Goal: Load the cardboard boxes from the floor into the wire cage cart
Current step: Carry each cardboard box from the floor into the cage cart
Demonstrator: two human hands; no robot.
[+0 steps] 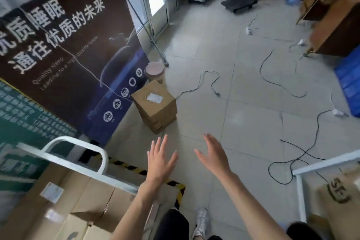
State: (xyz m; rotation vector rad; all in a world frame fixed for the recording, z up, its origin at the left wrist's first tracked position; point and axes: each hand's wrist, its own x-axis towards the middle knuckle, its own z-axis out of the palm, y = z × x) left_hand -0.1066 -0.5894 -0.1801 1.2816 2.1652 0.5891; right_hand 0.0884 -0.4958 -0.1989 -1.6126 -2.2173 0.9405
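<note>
Cardboard boxes (155, 107): a small stack on the tiled floor (243, 122), just beside the lower right corner of the dark banner (68, 54); the top one bears a white label. A pale round tub (155, 72) stands just behind the stack, also at the banner's right edge. The person's left hand (160, 160) is wide, fingers straight and spread, palm down, holding nothing; it is in the air short of the stack, out from the banner's foot. The right hand (214, 156) is beside it, farther from the banner, fingers straight, palm turned inward, likewise holding nothing. The cart (78, 143) shows its white tube frame below the banner's bottom edge, with flat cartons (81, 200) lying inside. Striped tape (136, 169) marks the floor beside the cart. Loose cables (280, 84) trail across the floor well apart from the banner.
</note>
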